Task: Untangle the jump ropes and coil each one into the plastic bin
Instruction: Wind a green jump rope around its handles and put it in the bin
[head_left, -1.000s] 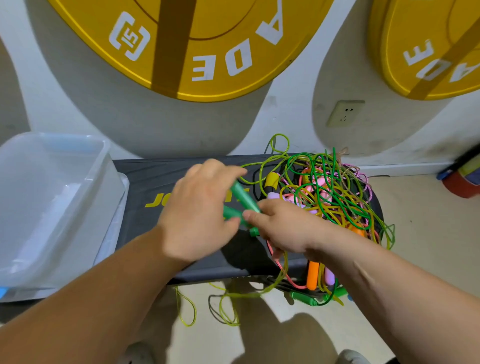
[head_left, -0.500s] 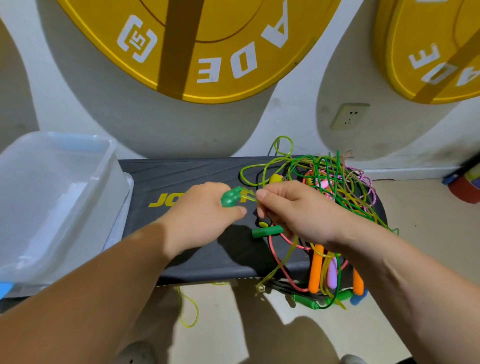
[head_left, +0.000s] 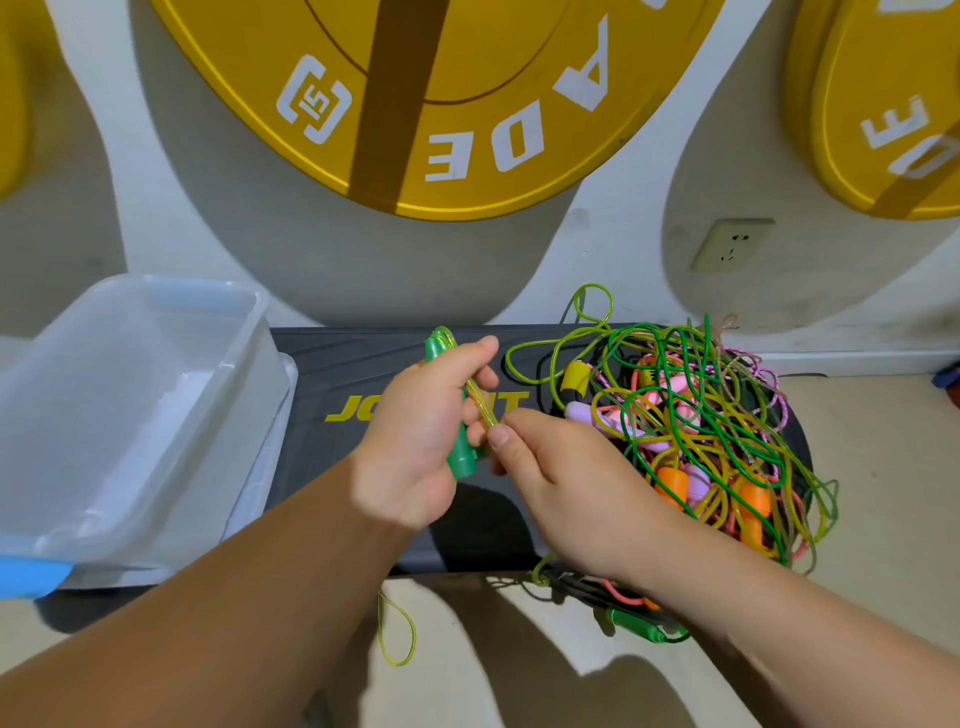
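Note:
My left hand (head_left: 415, 441) grips a green jump-rope handle (head_left: 460, 457), held upright over the black bench (head_left: 332, 374). A yellow-green cord (head_left: 480, 402) runs down from the handle's top. My right hand (head_left: 561, 488) pinches that cord just below the left fingers. A tangled pile of ropes (head_left: 691, 415) in green, yellow, pink and red lies on the bench's right end, with orange, purple and yellow handles in it. The clear plastic bin (head_left: 156, 415) stands at the left with nothing visible inside.
Rope loops hang off the bench's front edge, among them a yellow loop (head_left: 397, 631) and a green handle (head_left: 641, 626) near the floor. Big yellow weight plates (head_left: 467, 104) lean on the wall behind. A wall socket (head_left: 732, 244) sits at the right.
My left hand has turned the green handle upright and lifted it. My right hand has moved left off the pile and now pinches the cord beside the handle.

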